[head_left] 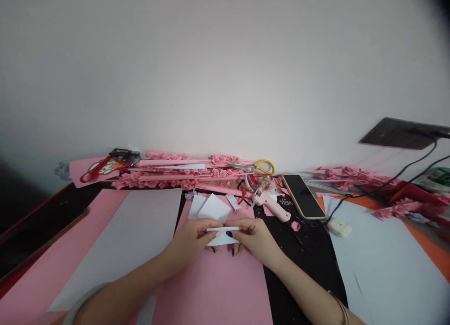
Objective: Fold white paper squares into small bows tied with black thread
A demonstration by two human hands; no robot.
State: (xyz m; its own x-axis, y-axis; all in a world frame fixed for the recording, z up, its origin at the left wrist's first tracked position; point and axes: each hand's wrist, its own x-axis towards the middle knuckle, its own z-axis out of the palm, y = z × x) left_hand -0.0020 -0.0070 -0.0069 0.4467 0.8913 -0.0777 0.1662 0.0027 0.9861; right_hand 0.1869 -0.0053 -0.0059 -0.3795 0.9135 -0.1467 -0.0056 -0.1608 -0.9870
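Between my two hands is a small piece of pale paper [222, 239], its far edge folded or rolled over. My left hand [194, 237] grips its left end, with the thumb on top and fingers beneath. At the right end, my right hand [255, 237] pinches it the same way; a dark-painted thumbnail rests on the paper. Both hands are above a pink sheet [214, 287]. Just beyond them lie white paper squares [214, 208], partly overlapping. Parts of the fingers are hidden behind the paper.
Beyond the squares are a pink glue gun [272, 204], yellow-handled scissors [263, 166], and pink paper flower stems [168, 177] along the wall. To the right lie a phone [303, 196], a white charger [339, 227] with black cables, and large white sheets [383, 264]. More sheets [130, 240] cover the left.
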